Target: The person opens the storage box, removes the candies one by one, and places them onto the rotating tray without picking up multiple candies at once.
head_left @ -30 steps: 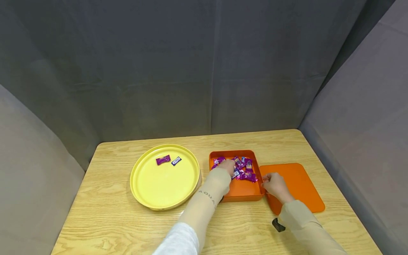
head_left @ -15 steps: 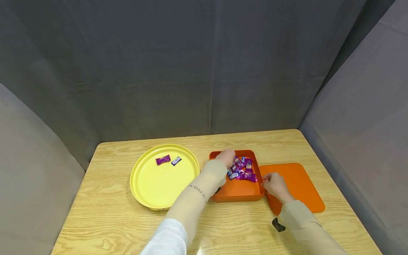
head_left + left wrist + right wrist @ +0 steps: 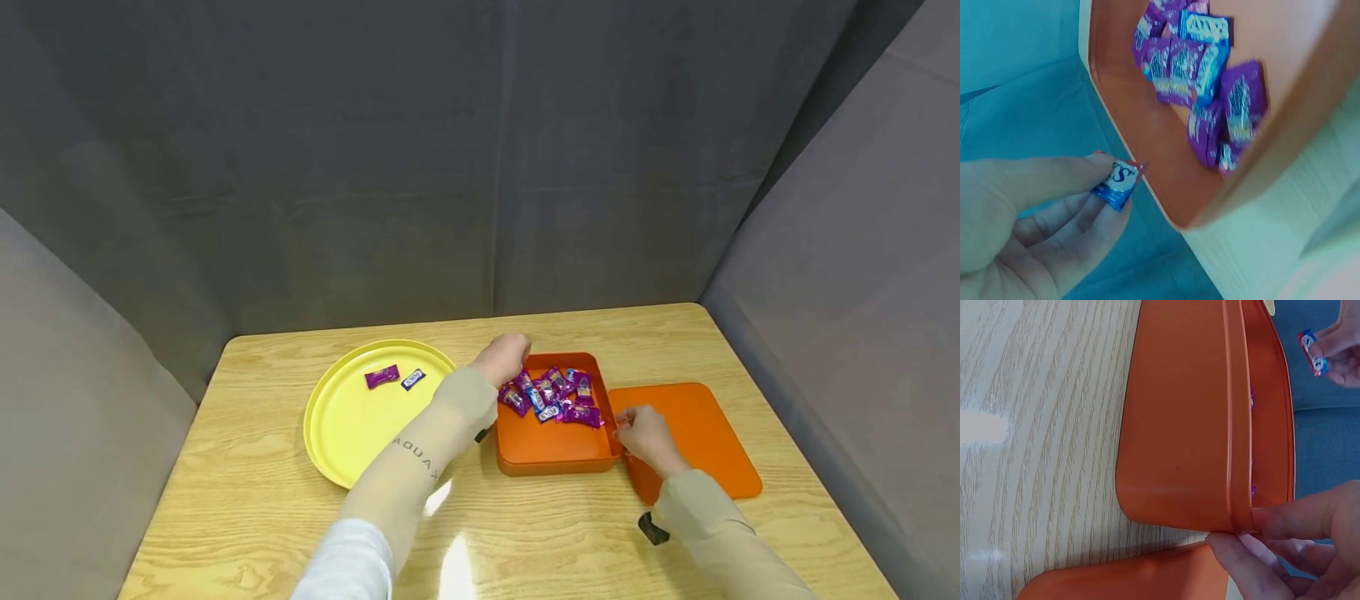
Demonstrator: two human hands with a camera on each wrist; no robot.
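Observation:
Thumb and fingers of my left hand (image 3: 504, 358) pinch a small candy (image 3: 1121, 181) in a blue, white and red wrapper, held over the left back corner of the orange box (image 3: 555, 448). Purple-wrapped candies (image 3: 1244, 103) and a few blue-and-white ones (image 3: 1207, 28) lie in a heap toward the back of that box. At the box's right side, my right hand (image 3: 651, 439) pinches the rim between thumb and fingers, as the right wrist view shows. The left forearm hides part of the round yellow tray (image 3: 367, 429).
On the yellow tray lie one purple candy (image 3: 382, 377) and one blue-and-white candy (image 3: 413, 380). An orange lid (image 3: 712, 446) rests on the wooden table (image 3: 562, 533) right of the box, partly under the right hand. Grey cloth walls (image 3: 360, 183) enclose the table.
My left hand has come up out of the box, moving left toward the tray, and now holds a candy. The right hand has stayed at the box's rim.

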